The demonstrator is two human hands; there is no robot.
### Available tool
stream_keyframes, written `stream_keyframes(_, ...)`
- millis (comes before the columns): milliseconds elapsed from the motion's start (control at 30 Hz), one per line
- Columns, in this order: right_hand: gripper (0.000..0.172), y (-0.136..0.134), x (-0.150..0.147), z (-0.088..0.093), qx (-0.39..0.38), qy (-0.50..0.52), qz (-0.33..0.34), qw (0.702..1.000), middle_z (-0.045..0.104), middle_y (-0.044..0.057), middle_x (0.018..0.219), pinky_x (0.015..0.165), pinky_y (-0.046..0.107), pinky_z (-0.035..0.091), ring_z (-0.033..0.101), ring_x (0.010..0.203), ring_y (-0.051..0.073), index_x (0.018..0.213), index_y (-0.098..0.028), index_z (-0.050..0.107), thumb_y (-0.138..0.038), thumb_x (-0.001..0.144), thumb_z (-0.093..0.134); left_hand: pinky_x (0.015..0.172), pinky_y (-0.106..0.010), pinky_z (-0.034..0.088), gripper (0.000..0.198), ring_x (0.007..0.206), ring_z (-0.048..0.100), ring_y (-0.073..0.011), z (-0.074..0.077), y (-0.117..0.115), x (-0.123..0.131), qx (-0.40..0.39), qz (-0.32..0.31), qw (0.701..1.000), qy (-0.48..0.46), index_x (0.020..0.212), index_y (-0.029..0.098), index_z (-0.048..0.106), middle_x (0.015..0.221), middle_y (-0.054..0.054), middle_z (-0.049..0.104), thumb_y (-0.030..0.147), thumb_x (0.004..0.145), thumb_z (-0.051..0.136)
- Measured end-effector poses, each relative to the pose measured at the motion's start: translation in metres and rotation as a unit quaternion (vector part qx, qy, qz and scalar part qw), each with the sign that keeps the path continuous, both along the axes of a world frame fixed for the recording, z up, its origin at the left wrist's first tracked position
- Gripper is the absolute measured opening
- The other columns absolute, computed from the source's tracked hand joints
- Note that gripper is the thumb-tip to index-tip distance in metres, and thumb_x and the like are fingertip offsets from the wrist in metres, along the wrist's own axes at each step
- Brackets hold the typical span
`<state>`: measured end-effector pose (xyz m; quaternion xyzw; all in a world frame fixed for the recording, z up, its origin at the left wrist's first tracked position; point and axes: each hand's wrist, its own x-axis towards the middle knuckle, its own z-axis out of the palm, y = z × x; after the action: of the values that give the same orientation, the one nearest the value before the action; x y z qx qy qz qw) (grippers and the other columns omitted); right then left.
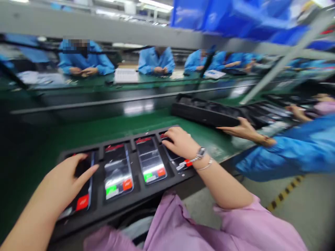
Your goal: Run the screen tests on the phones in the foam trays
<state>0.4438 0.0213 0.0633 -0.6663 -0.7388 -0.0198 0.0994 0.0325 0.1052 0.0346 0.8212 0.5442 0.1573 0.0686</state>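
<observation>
Everything here reads off the black compartment tray (110, 209) on the green bench mat (104, 139). At the tray's left end, the left hand (61, 184) lies over the first slot, its thumb and fingers spread apart and not clamped, on the first film-wrapped smartphone (85, 200). Next along the tray sit the second smartphone (117, 170) and third smartphone (151, 160), each with a green tab and a red tab, neither touched. At the tray's right end, the right hand (180, 143) curls over the fourth smartphone (175, 160), hiding its top edge, so whether the fingers pinch it cannot be told. A silver wristwatch (201, 152) sits on that wrist. Just past the tray's right end, a co-worker's hand (242, 129) holds the edge of a second black tray (204, 113). The risks look like these: a phone raised at a tilt could catch on its slot wall, long fingernails could scrape or lift the film, and the second tray could knock the right wrist if swung closer
</observation>
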Motion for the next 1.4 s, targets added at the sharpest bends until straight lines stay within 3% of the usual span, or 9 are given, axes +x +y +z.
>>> stream_keyframes(100, 0.033, 0.002, 0.006, -0.009, 0.005, 0.01, 0.022, 1.0, 0.069, 0.018, 0.115, 0.095, 0.048, 0.05, 0.063, 0.105, 0.033, 0.123, -0.012, 0.07, -0.037, 0.103, 0.06, 0.117, -0.062, 0.042, 0.061, 0.132, 0.06, -0.04, 0.009, -0.012, 0.009, 0.028, -0.029, 0.999, 0.005, 0.115, 0.018, 0.072, 0.138, -0.018, 0.067, 0.068, 0.097, 0.043)
stream_keyframes(200, 0.043, 0.016, 0.021, -0.022, 0.046, -0.014, 0.065, 0.997, 0.069, 0.019, 0.115, 0.096, 0.049, 0.048, 0.063, 0.107, 0.035, 0.111, -0.013, 0.073, -0.051, 0.105, 0.054, 0.125, -0.078, 0.004, 0.041, 0.133, 0.06, -0.0359, 0.015, -0.012, 0.012, 0.02, 0.019, 1.0, -0.007, 0.11, 0.025, 0.074, 0.135, -0.011, 0.07, 0.058, 0.101, 0.051)
stream_keyframes(300, 0.056, 0.02, 0.026, -0.024, 0.072, 0.003, 0.086, 0.994, 0.07, 0.021, 0.113, 0.096, 0.047, 0.049, 0.064, 0.107, 0.033, 0.115, -0.01, 0.071, -0.058, 0.107, 0.044, 0.126, -0.075, -0.005, 0.034, 0.13, 0.063, -0.0308, 0.022, -0.025, 0.011, 0.043, 0.055, 0.996, -0.059, 0.107, 0.025, 0.074, 0.132, -0.009, 0.072, 0.05, 0.104, 0.052)
stream_keyframes(433, 0.059, -0.021, -0.001, -0.012, 0.175, 0.033, 0.084, 0.98, 0.065, 0.025, 0.127, 0.11, 0.056, 0.045, 0.059, 0.127, 0.038, 0.125, -0.01, 0.067, -0.06, 0.108, 0.042, 0.13, -0.065, 0.001, 0.031, 0.133, 0.062, -0.028, 0.023, -0.077, 0.013, 0.161, 0.019, 0.981, -0.11, 0.111, 0.024, 0.072, 0.134, -0.009, 0.071, 0.048, 0.104, 0.053)
stream_keyframes(600, 0.063, -0.079, -0.063, -0.033, 0.159, 0.081, 0.187, 0.966, 0.056, 0.02, 0.147, 0.121, 0.065, 0.037, 0.045, 0.146, 0.04, 0.155, -0.019, 0.043, -0.056, 0.105, 0.055, 0.13, -0.061, 0.015, 0.046, 0.145, 0.051, -0.0343, -0.009, -0.128, 0.022, 0.189, -0.095, 0.977, -0.027, 0.133, 0.024, 0.067, 0.147, -0.014, 0.063, 0.057, 0.101, 0.061)
stream_keyframes(867, 0.082, -0.082, -0.079, -0.05, 0.193, 0.023, 0.155, 0.969, 0.057, 0.024, 0.147, 0.111, 0.068, 0.047, 0.043, 0.146, 0.046, 0.165, -0.017, 0.026, -0.061, 0.103, 0.056, 0.128, -0.068, 0.017, 0.06, 0.154, 0.037, -0.0416, -0.012, -0.131, 0.018, 0.169, -0.076, 0.982, -0.031, 0.134, 0.026, 0.062, 0.16, -0.017, 0.05, 0.073, 0.096, 0.059)
stream_keyframes(967, 0.086, -0.082, -0.079, -0.051, 0.207, 0.024, 0.164, 0.964, 0.057, 0.025, 0.147, 0.108, 0.067, 0.049, 0.046, 0.144, 0.047, 0.167, -0.015, 0.022, -0.058, 0.102, 0.06, 0.128, -0.066, 0.021, 0.053, 0.155, 0.038, -0.0372, -0.01, -0.136, -0.005, 0.183, 0.014, 0.978, -0.101, 0.141, 0.023, 0.051, 0.159, -0.021, 0.048, 0.059, 0.102, 0.057)
stream_keyframes(1200, 0.051, -0.086, -0.077, -0.044, 0.157, 0.023, 0.19, 0.969, 0.053, 0.022, 0.151, 0.118, 0.075, 0.034, 0.04, 0.148, 0.049, 0.139, -0.02, 0.061, -0.057, 0.107, 0.048, 0.1, -0.047, 0.058, 0.044, 0.142, 0.056, -0.034, -0.032, -0.137, -0.031, 0.089, 0.118, 0.983, -0.112, 0.139, 0.023, 0.053, 0.159, -0.02, 0.05, 0.05, 0.104, 0.053)
stream_keyframes(1400, 0.088, -0.113, -0.034, -0.033, 0.208, 0.071, 0.067, 0.973, 0.053, 0.027, 0.148, 0.121, 0.07, 0.037, 0.038, 0.15, 0.045, 0.169, -0.018, 0.021, -0.05, 0.101, 0.067, 0.092, -0.042, 0.059, 0.041, 0.136, 0.061, -0.0357, -0.033, -0.138, -0.032, 0.109, 0.124, 0.982, -0.089, 0.131, 0.023, 0.062, 0.158, -0.017, 0.053, 0.051, 0.103, 0.053)
